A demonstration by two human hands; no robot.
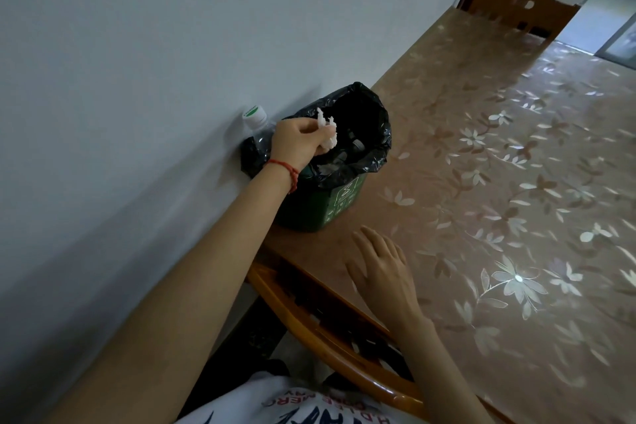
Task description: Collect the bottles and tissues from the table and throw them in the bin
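A small green bin [339,203] lined with a black bag [375,134] stands on the table beside the wall. My left hand [296,144] is over the bin's open mouth and grips a crumpled white tissue [327,134]. A clear plastic bottle with a white cap [254,115] pokes up between the bin and the wall, partly hidden behind my left hand. Inside the bin I can make out dark shapes and some pale rubbish. My right hand [382,268] rests flat on the table near the front edge, fingers straight, holding nothing.
The table [499,182] has a brown cloth with a pale flower pattern and runs off to the far right. A wooden chair [330,330] is tucked under its near edge. Another wooden chair [523,7] stands at the far end. A plain wall lies on the left.
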